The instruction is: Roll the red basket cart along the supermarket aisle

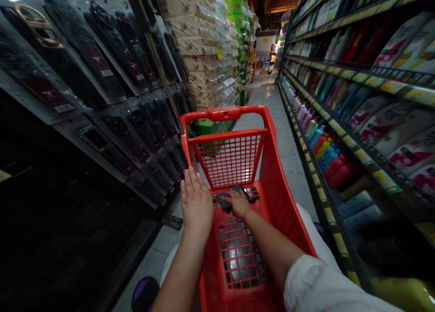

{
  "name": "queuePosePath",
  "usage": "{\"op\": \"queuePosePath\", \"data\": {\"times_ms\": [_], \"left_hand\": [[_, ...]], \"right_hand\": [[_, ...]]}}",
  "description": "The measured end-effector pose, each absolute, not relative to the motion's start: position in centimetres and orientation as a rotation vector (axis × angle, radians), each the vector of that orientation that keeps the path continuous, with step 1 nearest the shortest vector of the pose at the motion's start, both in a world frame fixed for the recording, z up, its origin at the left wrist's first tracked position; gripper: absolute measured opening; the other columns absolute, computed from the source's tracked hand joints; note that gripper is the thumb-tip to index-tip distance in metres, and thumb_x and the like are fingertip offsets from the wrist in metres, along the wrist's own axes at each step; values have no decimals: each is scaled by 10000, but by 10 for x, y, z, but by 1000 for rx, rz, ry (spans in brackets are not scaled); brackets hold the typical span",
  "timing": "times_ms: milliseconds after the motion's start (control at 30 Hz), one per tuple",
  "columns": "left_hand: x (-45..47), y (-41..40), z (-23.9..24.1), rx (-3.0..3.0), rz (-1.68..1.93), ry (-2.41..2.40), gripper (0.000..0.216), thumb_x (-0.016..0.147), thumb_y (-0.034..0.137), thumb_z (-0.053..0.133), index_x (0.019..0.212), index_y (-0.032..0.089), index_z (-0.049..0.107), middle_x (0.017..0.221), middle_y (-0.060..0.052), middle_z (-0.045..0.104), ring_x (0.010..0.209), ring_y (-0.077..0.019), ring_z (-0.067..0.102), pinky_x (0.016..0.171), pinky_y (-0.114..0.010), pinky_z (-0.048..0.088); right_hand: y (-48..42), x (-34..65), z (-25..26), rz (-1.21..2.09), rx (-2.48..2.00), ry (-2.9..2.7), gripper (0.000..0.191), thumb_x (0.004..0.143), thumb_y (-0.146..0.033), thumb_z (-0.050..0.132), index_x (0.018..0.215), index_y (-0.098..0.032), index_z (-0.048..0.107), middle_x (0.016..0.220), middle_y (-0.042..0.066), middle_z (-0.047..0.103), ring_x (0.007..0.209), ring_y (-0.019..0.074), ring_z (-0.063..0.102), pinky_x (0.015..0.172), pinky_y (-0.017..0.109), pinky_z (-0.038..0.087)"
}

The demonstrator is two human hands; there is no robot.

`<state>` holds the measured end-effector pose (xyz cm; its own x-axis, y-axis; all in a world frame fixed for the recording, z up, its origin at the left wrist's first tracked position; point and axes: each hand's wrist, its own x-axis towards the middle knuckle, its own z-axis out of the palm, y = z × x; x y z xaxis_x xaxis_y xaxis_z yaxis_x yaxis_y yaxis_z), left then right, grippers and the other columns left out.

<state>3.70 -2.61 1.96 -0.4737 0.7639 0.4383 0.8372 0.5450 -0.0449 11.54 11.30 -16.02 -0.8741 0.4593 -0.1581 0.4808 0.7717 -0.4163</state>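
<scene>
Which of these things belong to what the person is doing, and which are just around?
In use:
- red basket
- dark cloth, under the right hand
- left hand, at the basket's left side

Just around:
- bottles on the right shelves
- hanging packs
- stacked beige packs

Head view faces forward and down, close above the red basket (285, 203); dim aisle end (265, 78) seems far

L: dark pkgd goods (102, 53) hung in rows; beyond, tall stack of beige pkgs (199, 44), then green pkgs (237, 17); R: shelves (377, 80) w/ btls (411, 151) in many colours, some white/pink, yellow/green price tags (363, 156) along edges; grey tile floor (267, 96) btwn, orange-lit ceiling (283, 1) at far end
</scene>
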Motion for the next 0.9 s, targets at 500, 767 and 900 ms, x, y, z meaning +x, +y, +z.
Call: {"op": "queuePosePath", "data": {"times_ms": [500, 767, 900], "left_hand": [[42, -25, 27, -1307, -96, -2485, 526, 926, 100, 365, 1431, -37, 421, 1570, -295, 193, 1463, -375, 268, 1020, -468, 493], [42, -26, 25, -1336, -220, -2458, 554, 911, 37, 275, 1439, 20, 441, 1572, -277, 210, 1469, -372, 253, 909, -448, 568], [43, -26, 26, -1329, -169, -2441, 561, 909, 26, 271, 1443, 34, 443, 1567, -281, 221, 1466, -389, 245, 844, -429, 595]], "right_hand": [[152, 133, -151, -561, 1555, 2584, 462, 971, -178, 347, 1358, -283, 577, 1425, 139, 519, 1339, 306, 443, 1075, 501, 346], [95, 114, -157, -475, 1626, 2270, 528, 1014, -226, 221, 1523, -118, 311, 1531, 367, 258, 1371, 502, 365, 843, 803, 334], [120, 132, -148, -470, 1456, 2457, 549, 980, -196, 341, 1525, -140, 321, 1561, 289, 281, 1437, 428, 294, 1032, 709, 276]]}}
